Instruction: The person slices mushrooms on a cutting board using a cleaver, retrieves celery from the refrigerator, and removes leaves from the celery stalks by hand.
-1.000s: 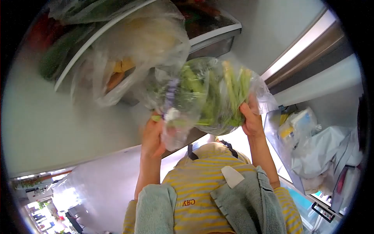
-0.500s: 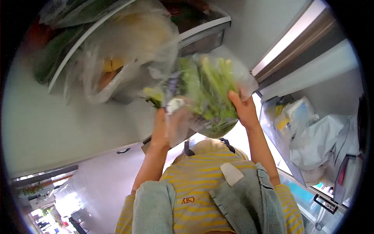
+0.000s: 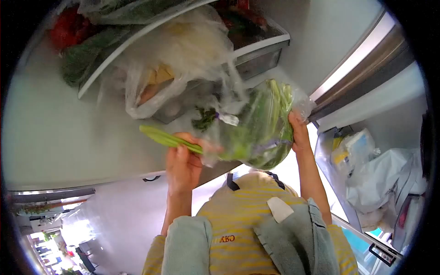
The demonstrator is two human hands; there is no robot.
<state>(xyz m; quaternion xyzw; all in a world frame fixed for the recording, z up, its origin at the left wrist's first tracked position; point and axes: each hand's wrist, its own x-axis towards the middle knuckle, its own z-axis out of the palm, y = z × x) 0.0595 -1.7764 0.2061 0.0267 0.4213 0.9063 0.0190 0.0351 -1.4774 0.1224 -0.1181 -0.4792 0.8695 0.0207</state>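
Observation:
My left hand is closed round a pale green celery stalk, whose end points left. A clear plastic bag of green vegetables, with long stems and leaves, hangs in front of my chest. Its right side is gripped by my right hand, the fingers partly hidden behind the plastic. Between the hands, dark leaves with a purple band and a white twisted bit of plastic stick out at the bag's left side. Whether the stalk is wholly out of the bag, I cannot tell.
A fridge shelf with a white rim holds bagged produce at the upper left. Beneath it hangs a translucent plastic bag with something orange-yellow inside. A clear drawer is behind. The open door's bin with plastic packages is at right.
My left hand now grips the celery stalk, which sticks out to the left. The bag of greens has shifted slightly right and down with my right hand. The view has turned a little.

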